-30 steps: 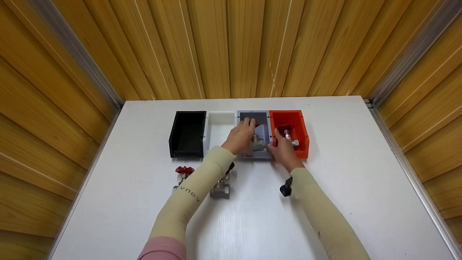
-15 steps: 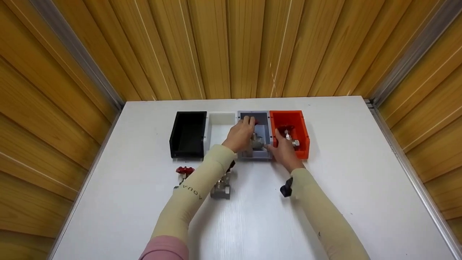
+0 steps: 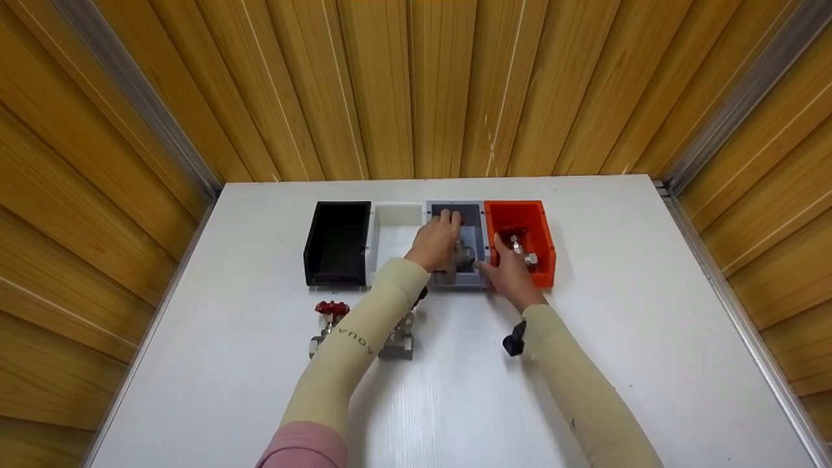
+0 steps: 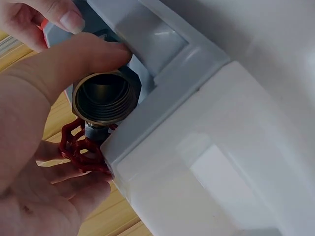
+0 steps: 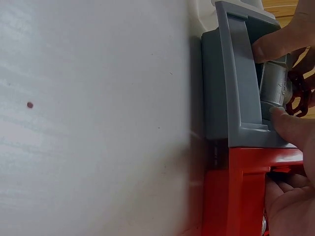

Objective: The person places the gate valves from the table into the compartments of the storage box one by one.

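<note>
A metal valve with a red handwheel lies in the grey bin (image 3: 457, 279). My left hand (image 3: 435, 242) reaches in from the left and holds it; in the left wrist view the thumb is on the valve body (image 4: 106, 98) and the fingers are around the red handwheel (image 4: 83, 150). My right hand (image 3: 513, 273) straddles the side between the grey bin and the red-orange bin (image 3: 546, 273). In the right wrist view its thumb touches the end of the valve body (image 5: 273, 83), while its relaxed fingers reach into the red bin (image 5: 246, 196), beside another valve (image 3: 530, 259).
A white bin (image 3: 398, 224) and a black bin (image 3: 338, 283) stand left of the grey one, all four side by side. On the white table (image 3: 227, 364), a valve with a red handwheel (image 3: 332, 308) and a second valve (image 3: 398, 348) are partly behind my left forearm.
My left forearm has shifted slightly right, and the left hand and the held valve have turned a little in the grey bin. My right hand has stayed nearly still.
</note>
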A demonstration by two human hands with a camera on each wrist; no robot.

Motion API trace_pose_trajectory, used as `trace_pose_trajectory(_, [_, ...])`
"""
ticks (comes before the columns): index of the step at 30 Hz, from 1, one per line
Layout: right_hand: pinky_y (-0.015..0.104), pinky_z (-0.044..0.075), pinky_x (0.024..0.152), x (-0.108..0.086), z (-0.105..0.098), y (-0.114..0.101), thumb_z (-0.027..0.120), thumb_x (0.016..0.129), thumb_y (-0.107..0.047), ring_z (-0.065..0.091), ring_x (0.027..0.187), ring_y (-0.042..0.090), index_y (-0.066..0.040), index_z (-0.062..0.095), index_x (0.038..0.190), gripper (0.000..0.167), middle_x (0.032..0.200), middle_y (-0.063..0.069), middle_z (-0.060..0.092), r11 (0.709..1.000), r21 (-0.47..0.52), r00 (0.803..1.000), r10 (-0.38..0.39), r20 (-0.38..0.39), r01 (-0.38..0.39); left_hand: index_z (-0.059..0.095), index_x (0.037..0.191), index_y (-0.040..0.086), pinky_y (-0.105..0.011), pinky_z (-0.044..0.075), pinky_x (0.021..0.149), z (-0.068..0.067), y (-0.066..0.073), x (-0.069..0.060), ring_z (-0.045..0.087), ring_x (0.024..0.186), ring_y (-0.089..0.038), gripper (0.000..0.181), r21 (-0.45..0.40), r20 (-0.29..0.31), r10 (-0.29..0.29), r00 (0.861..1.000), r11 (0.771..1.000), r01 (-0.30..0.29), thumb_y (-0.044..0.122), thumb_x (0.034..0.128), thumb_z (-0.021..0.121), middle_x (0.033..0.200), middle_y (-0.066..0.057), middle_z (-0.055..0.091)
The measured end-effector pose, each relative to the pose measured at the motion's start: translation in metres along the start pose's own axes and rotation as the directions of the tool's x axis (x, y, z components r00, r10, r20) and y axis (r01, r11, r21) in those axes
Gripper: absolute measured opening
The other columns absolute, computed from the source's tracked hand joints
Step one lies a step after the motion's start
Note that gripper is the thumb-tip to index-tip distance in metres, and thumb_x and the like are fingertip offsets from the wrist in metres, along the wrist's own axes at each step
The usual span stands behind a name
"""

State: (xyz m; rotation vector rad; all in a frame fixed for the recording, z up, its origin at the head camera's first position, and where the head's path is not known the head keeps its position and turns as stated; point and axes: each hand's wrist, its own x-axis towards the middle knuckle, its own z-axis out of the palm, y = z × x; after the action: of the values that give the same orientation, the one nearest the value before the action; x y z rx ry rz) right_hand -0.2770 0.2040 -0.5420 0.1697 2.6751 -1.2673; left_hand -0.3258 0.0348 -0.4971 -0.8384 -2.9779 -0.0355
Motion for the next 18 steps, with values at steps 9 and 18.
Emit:
trace_pose_trajectory(9, [0.044, 0.032, 0.115, -0.0008, 0.0002, 0.0010, 0.067, 0.091, -0.027, 0.028, 0.142, 0.022, -0.022, 0.008, 0.156, 0.088, 0.163, 0.004, 0.016, 0.999, 0.031, 1.000, 0.018, 0.011, -0.018, 0.042, 0.134, 0.004, -0.035, 0.056, 0.086, 0.0033, 0.0042, 0.0069, 0.061, 0.102, -0.025, 0.089, -0.004, 0.037, 0.000, 0.999, 1.000, 0.000, 0.030, 0.0634, 0.089, 0.122, -0.012, 0.053])
trace_pose_trajectory(18, [0.047, 0.029, 0.117, 0.0003, 0.0012, 0.0022, 0.067, 0.091, -0.027, 0.030, 0.141, 0.026, -0.019, 0.011, 0.156, 0.086, 0.161, 0.010, 0.020, 1.000, 0.024, 1.000, -0.013, -0.014, 0.013, 0.040, 0.136, 0.005, -0.036, 0.056, 0.087, 0.0051, 0.0051, 0.0100, 0.060, 0.106, -0.025, 0.087, -0.022, 0.089, 0.000, 0.996, 1.000, 0.002, 0.026, 0.0659, 0.088, 0.125, -0.012, 0.051])
